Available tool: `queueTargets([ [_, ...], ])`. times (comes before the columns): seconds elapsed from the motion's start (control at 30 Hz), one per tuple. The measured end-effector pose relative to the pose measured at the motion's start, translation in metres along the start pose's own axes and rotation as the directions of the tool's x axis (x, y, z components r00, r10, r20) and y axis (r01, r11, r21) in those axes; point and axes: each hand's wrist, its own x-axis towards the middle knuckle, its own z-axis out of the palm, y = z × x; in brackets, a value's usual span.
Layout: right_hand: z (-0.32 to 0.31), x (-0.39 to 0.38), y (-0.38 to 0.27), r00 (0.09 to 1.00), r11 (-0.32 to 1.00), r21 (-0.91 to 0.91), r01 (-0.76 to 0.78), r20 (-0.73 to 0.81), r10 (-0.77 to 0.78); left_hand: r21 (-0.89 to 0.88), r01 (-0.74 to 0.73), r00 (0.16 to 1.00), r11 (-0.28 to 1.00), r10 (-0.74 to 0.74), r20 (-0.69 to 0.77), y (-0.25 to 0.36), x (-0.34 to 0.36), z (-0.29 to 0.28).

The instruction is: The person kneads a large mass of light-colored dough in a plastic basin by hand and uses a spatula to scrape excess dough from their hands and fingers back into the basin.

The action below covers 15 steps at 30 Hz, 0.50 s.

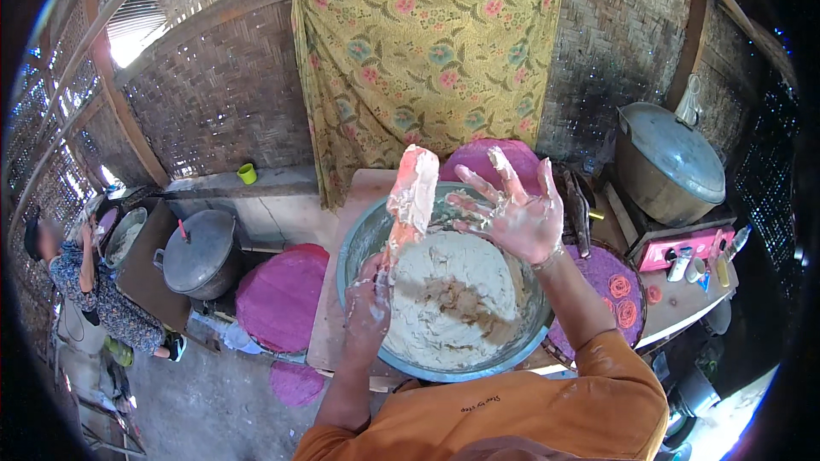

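A wide blue-grey basin stands in front of me, holding a big mound of pale, sticky dough. Brownish powder or paste lies over the dough's middle and near side. Above the basin's far left part, my left hand is raised edge-on, its fingers stretched upward and thickly coated in dough. My right hand hangs over the far right part, palm showing and fingers spread, with dough smeared on fingers and palm. Both hands are clear of the mound, and only clinging dough is on them.
Purple round trays flank the basin; the right one carries pink coiled pieces. A large lidded pot sits on a pink-fronted stove at right. Another lidded pot stands left. A person is at far left.
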Motion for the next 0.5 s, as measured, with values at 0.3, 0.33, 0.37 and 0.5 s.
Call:
queueTargets([
  [0.3, -0.01, 0.0, 0.008, 0.954, 0.856, -0.459, 0.24, 0.274, -0.121, -0.01, 0.275, 0.941, 0.961, -0.267, 0.208, 0.008, -0.002, -0.012],
  [0.33, -0.011, -0.001, 0.01, 0.942, 0.804, -0.515, 0.297, 0.294, -0.16, 0.013, 0.388, 0.881, 0.921, -0.375, 0.287, 0.015, 0.001, -0.013],
  [0.37, -0.013, -0.001, 0.012, 0.942, 0.804, -0.516, 0.295, 0.296, -0.156, 0.011, 0.389, 0.882, 0.921, -0.376, 0.284, 0.014, -0.001, -0.013],
  [0.5, -0.016, -0.005, 0.013, 0.935, 0.608, -0.712, 0.351, 0.307, -0.18, -0.069, 0.265, 0.946, 0.962, -0.246, 0.211, 0.014, -0.003, -0.013],
])
